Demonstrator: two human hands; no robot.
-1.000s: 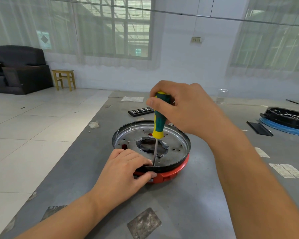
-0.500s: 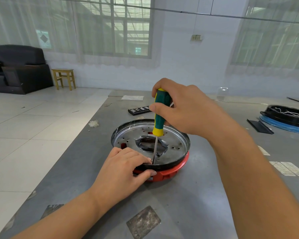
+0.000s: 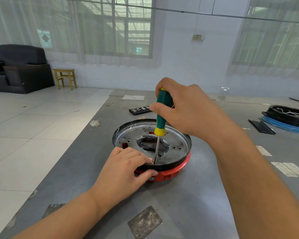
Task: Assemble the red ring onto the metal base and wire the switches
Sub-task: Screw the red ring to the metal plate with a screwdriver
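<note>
- The metal base (image 3: 176, 145) sits on top of the red ring (image 3: 171, 173), near the middle of the counter (image 3: 188, 204). Only the ring's near edge peeks out, from about 4 to 7 o'clock under the base.
- A screwdriver (image 3: 160, 118) with a green and yellow handle stands almost straight up. Its tip touches the base close to the rim at about 6 o'clock.
- I think the step is driving a screw there to join base and ring. The screw itself is too small to see.
- To do it well, keep the screwdriver straight up and down, push gently, and turn slowly so the tip does not slip out.
- The base should not slide or spin, so the other hand has to press firmly.
- The right hand (image 3: 188, 114) comes in from 3 o'clock. Its fingers curl tight around the top of the handle, and the thumb lies across the front of it.
- The left hand (image 3: 124, 171) comes in from 7 o'clock. Its fingers bend over the base's rim right by the tip, and the thumb presses on the red ring, so it pinches the two together.
- Those fingers are very near the tip, so a slip could poke them.
- No switches or wires show on this piece, so I think the wiring is not started.
- A black tray of bits (image 3: 139, 109) lies at 12 o'clock, just past the base.
- Another round part (image 3: 288, 118), black on a blue ring, lies well apart at 2 o'clock.
</note>
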